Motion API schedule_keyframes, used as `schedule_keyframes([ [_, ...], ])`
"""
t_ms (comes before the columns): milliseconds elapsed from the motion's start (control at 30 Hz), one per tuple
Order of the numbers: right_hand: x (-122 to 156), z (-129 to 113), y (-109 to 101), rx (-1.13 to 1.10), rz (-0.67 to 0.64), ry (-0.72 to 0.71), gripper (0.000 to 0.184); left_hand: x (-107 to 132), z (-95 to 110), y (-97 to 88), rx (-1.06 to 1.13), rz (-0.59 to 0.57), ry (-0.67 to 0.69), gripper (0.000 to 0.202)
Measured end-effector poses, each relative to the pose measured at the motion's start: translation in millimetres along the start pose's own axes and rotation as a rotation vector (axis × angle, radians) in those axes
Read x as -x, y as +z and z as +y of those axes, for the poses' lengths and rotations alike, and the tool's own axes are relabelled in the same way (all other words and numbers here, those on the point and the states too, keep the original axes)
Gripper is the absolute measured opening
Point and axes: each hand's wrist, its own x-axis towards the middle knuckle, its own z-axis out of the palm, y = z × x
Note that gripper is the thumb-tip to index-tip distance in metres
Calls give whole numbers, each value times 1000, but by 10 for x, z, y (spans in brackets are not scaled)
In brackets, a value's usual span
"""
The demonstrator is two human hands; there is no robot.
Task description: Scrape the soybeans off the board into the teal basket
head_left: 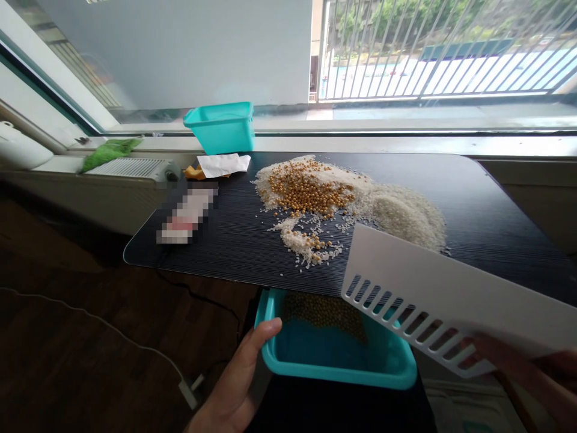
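Observation:
My left hand grips the left side of a teal plastic bin, its thumb over the rim. The bin is just below the table's front edge, with small greenish-brown beans gathered at its far side. In my right hand is a white slotted plastic panel, tilted over the bin's right part and the table edge. Beyond it on the table lies a heap of white rice, with yellow soybeans over its left part. A smaller patch of rice and soybeans lies nearer the front edge.
The dark table stands against the windowsill. A second teal bin is at its back left, near white paper and a blurred-out item. A green cloth lies on the radiator. A white cable crosses the floor.

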Motion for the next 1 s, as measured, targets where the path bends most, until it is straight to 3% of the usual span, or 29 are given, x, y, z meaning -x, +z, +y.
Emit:
schedule_keyframes([
  [133,-108,-264,129,-202,-67,68,15,27,-5,4,-5,-10,5,34],
  [300,-252,-459,257,-288,-205,113,29,31,7,-33,6,-1,19,41],
  [600,-338,-485,316,-297,-287,152,37,-10,46,-58,15,23,14,43],
  [1000,-381,-526,416,-346,-280,138,35,-15,76,-60,40,37,17,44],
])
